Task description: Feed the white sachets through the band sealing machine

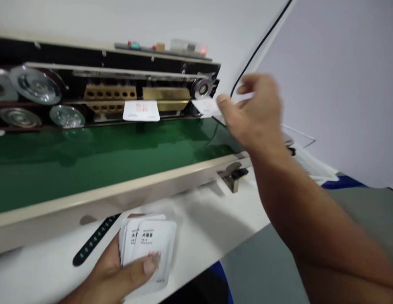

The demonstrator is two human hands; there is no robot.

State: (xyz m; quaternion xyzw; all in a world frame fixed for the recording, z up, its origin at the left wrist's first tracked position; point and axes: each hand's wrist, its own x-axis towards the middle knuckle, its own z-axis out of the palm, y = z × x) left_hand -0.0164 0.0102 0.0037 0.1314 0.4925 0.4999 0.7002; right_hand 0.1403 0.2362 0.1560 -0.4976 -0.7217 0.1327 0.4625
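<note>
My left hand (117,270) grips a small stack of flat white printed sachets (155,240), thumb on top, below the machine's front edge. My right hand (256,109) is raised at the right end of a band sealing machine (114,82). Its thumb and fingers are apart, somewhat blurred. By the thumb tip, a white sachet (205,106) sits at the machine's entry roller; whether the thumb touches it is unclear. Farther left, another white sachet (141,110) stands out from the sealing band, in front of the brass blocks.
A green conveyor belt (107,147) runs below the metal wheels (36,84). A metal bracket with a black knob (234,175) juts from the frame. Small parts (164,45) lie on top of the machine. A black cable (262,40) hangs at the right wall.
</note>
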